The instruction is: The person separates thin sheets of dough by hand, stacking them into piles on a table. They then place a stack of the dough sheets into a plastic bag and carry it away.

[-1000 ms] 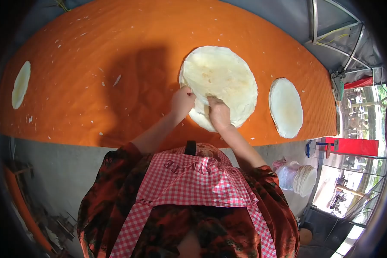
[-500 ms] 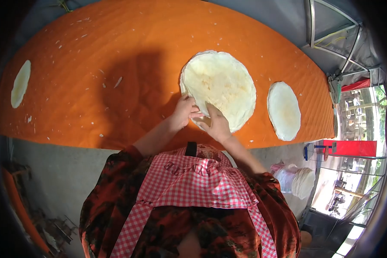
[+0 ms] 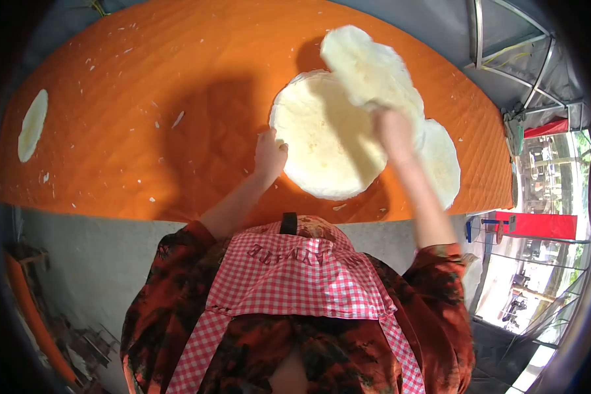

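Observation:
A thin round flatbread [image 3: 374,72] hangs bent and tilted from my right hand [image 3: 394,131], whose fingers are closed on its near edge. It is lifted above the right side of a stack of flatbreads [image 3: 315,144] and casts a shadow across the top one. At the stack's left rim, my left hand [image 3: 271,157] is closed, its curled fingers holding the edge. The lifted flatbread partly covers another pile of flatbreads [image 3: 442,164] to the right.
An orange quilted cloth [image 3: 111,131] with scattered white flakes covers the table. A single flatbread [image 3: 33,125] lies at the far left. Grey floor [image 3: 105,256] shows in front of the table. Metal frame poles [image 3: 512,43] stand at the upper right.
My right hand has picked up the top flatbread and moved right with it, away from the stack. My left hand has shifted slightly left and closed at the stack's edge.

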Demonstrator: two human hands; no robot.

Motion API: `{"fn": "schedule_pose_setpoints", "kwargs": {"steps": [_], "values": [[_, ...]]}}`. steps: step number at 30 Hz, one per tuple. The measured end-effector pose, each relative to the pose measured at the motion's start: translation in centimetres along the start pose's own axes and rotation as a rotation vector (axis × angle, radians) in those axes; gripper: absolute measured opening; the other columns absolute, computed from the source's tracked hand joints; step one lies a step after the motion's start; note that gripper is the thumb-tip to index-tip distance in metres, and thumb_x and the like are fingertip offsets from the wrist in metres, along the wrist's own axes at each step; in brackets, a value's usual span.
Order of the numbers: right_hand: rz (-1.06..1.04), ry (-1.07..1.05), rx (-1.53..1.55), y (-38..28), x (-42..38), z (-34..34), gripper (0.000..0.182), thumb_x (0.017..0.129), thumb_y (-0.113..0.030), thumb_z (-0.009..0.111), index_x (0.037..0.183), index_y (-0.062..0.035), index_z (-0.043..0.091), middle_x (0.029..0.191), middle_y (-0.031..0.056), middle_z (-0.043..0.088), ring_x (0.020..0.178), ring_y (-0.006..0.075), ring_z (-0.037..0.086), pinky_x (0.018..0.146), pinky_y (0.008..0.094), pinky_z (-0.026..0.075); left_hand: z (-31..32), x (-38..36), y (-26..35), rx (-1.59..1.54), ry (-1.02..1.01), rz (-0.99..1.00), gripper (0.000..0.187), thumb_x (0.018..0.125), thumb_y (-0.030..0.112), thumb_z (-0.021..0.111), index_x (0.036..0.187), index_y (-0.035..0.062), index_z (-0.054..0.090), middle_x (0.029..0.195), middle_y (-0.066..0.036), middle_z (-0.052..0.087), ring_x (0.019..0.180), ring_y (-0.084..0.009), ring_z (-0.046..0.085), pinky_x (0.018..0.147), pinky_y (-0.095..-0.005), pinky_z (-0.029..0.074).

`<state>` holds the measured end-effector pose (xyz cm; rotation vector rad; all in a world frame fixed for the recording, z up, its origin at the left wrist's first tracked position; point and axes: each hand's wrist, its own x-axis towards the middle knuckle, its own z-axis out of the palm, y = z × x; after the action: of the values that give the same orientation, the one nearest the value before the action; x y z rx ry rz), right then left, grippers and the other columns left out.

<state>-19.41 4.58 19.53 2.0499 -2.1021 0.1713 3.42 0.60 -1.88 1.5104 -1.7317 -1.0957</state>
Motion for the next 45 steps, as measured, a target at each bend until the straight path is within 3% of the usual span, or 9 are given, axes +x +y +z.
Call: {"fn": "schedule_pose_setpoints", "kwargs": {"steps": [4,5,13,20,22,30,36,41,45], "values": [[0.119,-0.323,0.149,-5.2,-4.9,12.4,0.019,0.083,-0.014,0.059,0.097,-0.0033,0.068,0.092,0.0177,0.069,0.079,0.0295,0.068,0.066,0.0403,0.056,-1.2,0.5,1.2,-0.029,-0.019,-0.117,0.048,0.080,0.013,0.065,0.122,-0.0016,0.050,0.101,-0.019,0.062,0.104,-0.0351,0.057,0.089,-0.0415,0.047],[-0.074,0.024,0.239,-4.9,-6.5,15.3,0.017,0.083,-0.014,0.060,0.093,-0.0041,0.068,0.089,0.0178,0.069,0.076,0.0288,0.068,0.066,0.0404,0.056,-1.3,0.6,1.0,-0.055,-0.045,-0.128,0.045,0.079,0.014,0.066,0.119,-0.0017,0.051,0.099,-0.018,0.063,0.099,-0.0344,0.059,0.085,-0.0411,0.049],[0.013,-0.090,0.215,-7.9,-5.3,11.4,0.019,0.085,-0.013,0.055,0.096,-0.0044,0.067,0.087,0.0175,0.068,0.075,0.0320,0.067,0.067,0.0415,0.054,-0.7,0.8,1.8,-0.371,-0.326,-0.223,0.019,0.085,0.015,0.060,0.094,-0.0009,0.056,0.087,-0.014,0.064,0.071,-0.0187,0.064,0.058,-0.0383,0.054],[0.055,0.217,0.380,-11.0,-8.8,14.1,0.039,0.084,-0.025,0.062,0.111,0.0023,0.061,0.100,0.0246,0.065,0.091,0.0394,0.064,0.074,0.0443,0.053,-1.5,0.1,2.5,-1.204,-0.572,-0.643,0.026,0.092,0.020,0.057,0.114,0.0071,0.051,0.107,-0.012,0.060,0.097,-0.0244,0.060,0.081,-0.0415,0.051],[0.268,-0.143,0.460,-9.9,-7.7,13.7,0.041,0.082,-0.023,0.064,0.111,0.0058,0.060,0.091,0.0247,0.067,0.086,0.0399,0.064,0.075,0.0441,0.053,-0.8,0.1,1.7,-1.312,-0.676,-0.651,0.038,0.092,0.020,0.057,0.127,0.0082,0.047,0.118,-0.012,0.057,0.105,-0.0253,0.057,0.088,-0.0427,0.049],[0.387,-0.191,0.607,11.5,7.9,-2.5,0.018,0.079,-0.014,0.065,0.076,0.0039,0.068,0.070,0.0068,0.066,0.063,0.0161,0.064,0.054,0.0326,0.049,0.6,-1.8,4.0,-0.588,-0.620,-0.424,0.074,0.091,0.021,0.060,0.150,0.0075,0.017,0.153,-0.013,0.026,0.134,-0.0261,0.037,0.099,-0.0438,0.042],[0.163,0.026,-0.021,8.1,8.3,-7.1,0.024,0.078,-0.010,0.053,0.092,0.0001,0.069,0.090,0.0268,0.064,0.089,0.0432,0.063,0.083,0.0458,0.049,0.8,-1.8,4.5,-0.517,-0.649,-0.447,0.076,0.089,0.022,0.062,0.149,0.0066,0.019,0.152,-0.013,0.027,0.135,-0.0264,0.036,0.100,-0.0442,0.041],[0.150,-0.066,0.176,11.7,10.1,-0.1,0.023,0.079,-0.012,0.056,0.092,0.0028,0.067,0.086,0.0264,0.065,0.085,0.0404,0.065,0.077,0.0450,0.049,1.6,-0.6,2.5,-0.523,-0.606,-0.323,0.062,0.083,0.017,0.068,0.135,0.0020,0.038,0.143,-0.015,0.037,0.128,-0.0276,0.041,0.096,-0.0419,0.043],[0.062,-0.023,-0.057,5.6,7.3,-1.7,0.019,0.080,-0.011,0.054,0.087,0.0023,0.066,0.079,0.0217,0.067,0.080,0.0374,0.066,0.074,0.0449,0.051,-0.5,-1.9,2.3,0.033,0.455,0.094,0.033,0.078,0.014,0.072,0.099,-0.0006,0.051,0.101,-0.017,0.056,0.093,-0.0285,0.060,0.078,-0.0375,0.048]]}}
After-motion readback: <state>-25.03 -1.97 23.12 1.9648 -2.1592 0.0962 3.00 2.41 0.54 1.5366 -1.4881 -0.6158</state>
